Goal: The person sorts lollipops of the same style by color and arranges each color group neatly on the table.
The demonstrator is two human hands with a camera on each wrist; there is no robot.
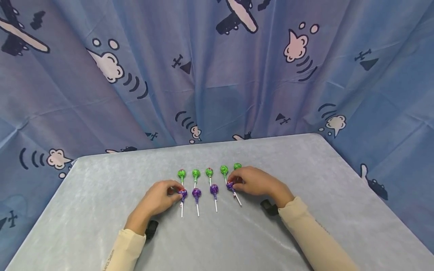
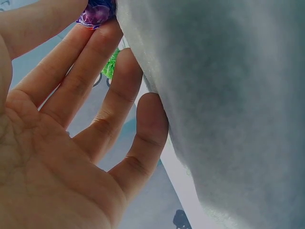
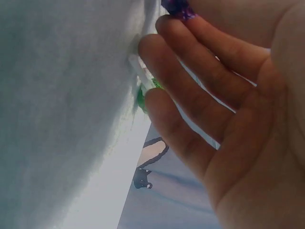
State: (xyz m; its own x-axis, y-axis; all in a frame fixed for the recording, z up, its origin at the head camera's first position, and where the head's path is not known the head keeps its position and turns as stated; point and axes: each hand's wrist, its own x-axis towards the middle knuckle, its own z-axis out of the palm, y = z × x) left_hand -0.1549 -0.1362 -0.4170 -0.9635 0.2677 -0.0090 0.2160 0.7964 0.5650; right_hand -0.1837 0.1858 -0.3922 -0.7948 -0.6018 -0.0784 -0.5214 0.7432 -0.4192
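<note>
Several purple-wrapped lollipops lie in a front row on the table, sticks toward me, with a row of green-wrapped lollipops (image 1: 196,173) behind them. At the row's left end, my left hand (image 1: 158,198) pinches the head of a purple lollipop (image 1: 183,193) between thumb and fingers. My right hand (image 1: 256,182) pinches the purple lollipop (image 1: 230,186) at the right end, whose stick slants toward the right. Between the hands lie two more, a purple lollipop (image 1: 196,192) and another purple lollipop (image 1: 214,189). My right fingers partly hide the rightmost green lollipop (image 1: 237,165).
A pale grey cloth covers the table (image 1: 217,241). Behind it hangs a blue curtain (image 1: 217,101) printed with planes and clouds. Dark wrist devices show beside both wrists, the left device (image 1: 151,229) and the right device (image 1: 269,207).
</note>
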